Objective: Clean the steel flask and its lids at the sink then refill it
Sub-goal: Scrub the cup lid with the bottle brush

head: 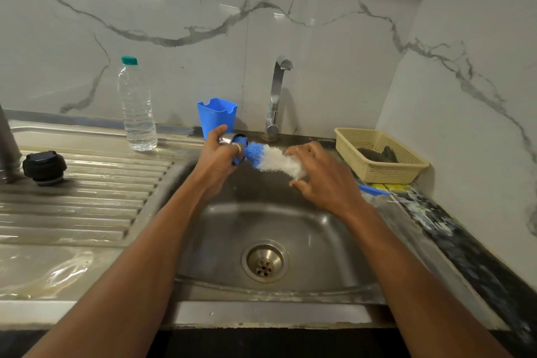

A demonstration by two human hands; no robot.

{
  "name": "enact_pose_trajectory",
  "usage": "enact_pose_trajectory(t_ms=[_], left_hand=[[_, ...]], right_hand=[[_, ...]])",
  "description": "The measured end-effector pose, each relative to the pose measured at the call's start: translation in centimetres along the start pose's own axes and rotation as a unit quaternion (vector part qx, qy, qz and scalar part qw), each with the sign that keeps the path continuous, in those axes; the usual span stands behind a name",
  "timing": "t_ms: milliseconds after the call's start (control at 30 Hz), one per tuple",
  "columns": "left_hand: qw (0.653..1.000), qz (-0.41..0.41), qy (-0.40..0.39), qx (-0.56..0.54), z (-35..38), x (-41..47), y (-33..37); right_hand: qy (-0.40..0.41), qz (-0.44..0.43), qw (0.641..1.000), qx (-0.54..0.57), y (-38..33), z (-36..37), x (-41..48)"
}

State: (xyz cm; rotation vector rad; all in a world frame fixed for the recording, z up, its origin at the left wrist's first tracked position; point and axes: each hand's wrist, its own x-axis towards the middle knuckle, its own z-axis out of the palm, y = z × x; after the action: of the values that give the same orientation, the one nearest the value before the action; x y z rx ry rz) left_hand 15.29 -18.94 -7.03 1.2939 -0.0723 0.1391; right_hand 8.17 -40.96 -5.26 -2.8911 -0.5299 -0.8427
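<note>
A steel lid (226, 139) tilts over sink (319, 229), black lid (44, 167) on drainboard (87, 200).

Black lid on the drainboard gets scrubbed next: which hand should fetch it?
Left, probably. The black lid lies nearer the left hand; the right hand grips the brush. Left must first put down the steel cap.

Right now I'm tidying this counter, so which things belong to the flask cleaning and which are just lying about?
In use: steel lid in left hand; bottle brush in right hand; black lid on the drainboard; steel flask at left edge; tap; water bottle, perhaps for refilling.
Lying about: blue cup; yellow basket.
</note>
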Motion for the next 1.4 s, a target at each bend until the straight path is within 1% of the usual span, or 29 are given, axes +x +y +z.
enact_pose_trajectory(t_ms=[133, 167, 233, 300, 333, 400, 467, 500, 533, 567, 633, 700, 767, 800, 833, 867, 900, 933, 967, 1000, 1033, 1067, 1100, 1167, 1267, 1300, 1333, 1367, 1400], left_hand=[[0.973, -0.081, 0.031, -0.212, 0.0, 0.3, 1.2], [0.963, -0.088, 0.027, -0.254, -0.3, 0.4, 1.2], [0.953, -0.085, 0.020, -0.290, -0.7, 0.8, 0.9], [0.959, -0.068, 0.028, -0.272, -1.0, 1.1, 0.6], [0.963, -0.061, 0.028, -0.261, -1.0, 1.3, 0.5], [0.970, -0.050, 0.017, -0.238, -0.9, 1.5, 0.4], [0.978, -0.045, 0.023, -0.202, -0.6, 1.4, 0.3], [0.981, -0.043, 0.030, -0.187, -0.6, 1.4, 0.2], [0.982, -0.042, 0.036, -0.178, -0.7, 1.4, 0.1], [0.982, -0.042, 0.037, -0.181, -0.8, 1.5, 0.1], [0.980, -0.049, 0.044, -0.188, -1.1, 1.6, 0.1], [0.980, -0.063, 0.054, -0.181, -1.2, 1.5, -0.1], [0.980, -0.070, 0.059, -0.175, -1.2, 1.5, -0.2], [0.981, -0.072, 0.060, -0.169, -1.1, 1.6, -0.2], [0.982, -0.073, 0.059, -0.163, -1.0, 1.7, -0.3], [0.983, -0.074, 0.057, -0.159, -0.9, 1.7, -0.2], [0.984, -0.077, 0.057, -0.151, -0.9, 1.6, -0.3], [0.984, -0.081, 0.059, -0.146, -0.8, 1.6, -0.3], [0.984, -0.088, 0.062, -0.142, -0.8, 1.6, -0.3], [0.982, -0.095, 0.067, -0.150, -0.9, 1.6, -0.2], [0.980, -0.098, 0.067, -0.161, -0.9, 1.5, -0.1], [0.978, -0.096, 0.066, -0.174, -0.9, 1.6, -0.1], [0.978, -0.090, 0.066, -0.173, -1.0, 1.7, -0.2], [0.982, -0.080, 0.080, -0.149, -1.2, 1.8, -0.7], [0.982, -0.085, 0.099, -0.140, -1.4, 1.8, -1.3], [0.980, -0.090, 0.092, -0.150, -1.4, 1.8, -1.3], [0.979, -0.098, 0.077, -0.164, -1.4, 1.8, -1.1], [0.977, -0.109, 0.064, -0.170, -1.3, 1.6, -0.9], [0.976, -0.117, 0.054, -0.173, -1.2, 1.3, -0.7]], right_hand=[[0.046, -0.037, 0.996, -0.071, -0.7, 0.4, 0.1], [0.068, -0.051, 0.992, -0.089, -1.2, 0.5, 0.2], [0.109, -0.077, 0.986, -0.101, -2.2, 0.8, 0.5], [0.115, -0.082, 0.985, -0.096, -2.9, 1.1, 0.7], [0.101, -0.065, 0.989, -0.081, -3.1, 1.3, 0.7], [0.038, 0.012, 0.999, 0.035, -3.5, 1.3, 0.9], [-0.029, 0.089, 0.977, 0.192, -3.8, 1.6, 0.9], [-0.037, 0.093, 0.974, 0.202, -3.8, 1.8, 0.9], [-0.022, 0.071, 0.982, 0.174, -3.7, 1.9, 0.8], [0.001, 0.027, 0.993, 0.115, -3.5, 2.2, 0.6], [0.047, -0.046, 0.998, 0.002, -2.7, 2.5, 0.6], [0.102, -0.073, 0.988, -0.086, -2.1, 2.6, 0.8], [0.123, -0.078, 0.983, -0.115, -2.0, 2.5, 1.0], [0.099, -0.062, 0.990, -0.086, -2.4, 2.4, 1.0], [0.047, -0.019, 0.999, -0.013, -2.8, 2.0, 0.9], [-0.025, 0.034, 0.995, 0.089, -3.1, 1.6, 1.0], [-0.090, 0.085, 0.970, 0.211, -3.3, 1.5, 1.0], [-0.127, 0.122, 0.942, 0.285, -3.5, 1.5, 0.9], [-0.129, 0.116, 0.947, 0.272, -3.6, 1.7, 0.9], [-0.103, 0.087, 0.970, 0.202, -3.8, 1.8, 0.8], [-0.049, 0.039, 0.992, 0.105, -3.7, 2.1, 0.7], [-0.005, -0.001, 1.000, 0.017, -3.5, 2.3, 0.6], [0.022, -0.027, 0.998, -0.047, -3.3, 2.4, 0.6], [0.072, -0.075, 0.989, -0.107, -3.1, 2.5, 0.5], [0.121, -0.095, 0.976, -0.156, -2.8, 2.6, 0.5], [0.117, -0.086, 0.975, -0.167, -2.8, 2.6, 0.6], [0.090, -0.058, 0.983, -0.149, -3.1, 2.2, 0.6], [0.039, -0.011, 0.995, -0.090, -3.3, 1.9, 0.7], [-0.030, 0.061, 0.997, 0.033, -3.7, 1.3, 0.9]])
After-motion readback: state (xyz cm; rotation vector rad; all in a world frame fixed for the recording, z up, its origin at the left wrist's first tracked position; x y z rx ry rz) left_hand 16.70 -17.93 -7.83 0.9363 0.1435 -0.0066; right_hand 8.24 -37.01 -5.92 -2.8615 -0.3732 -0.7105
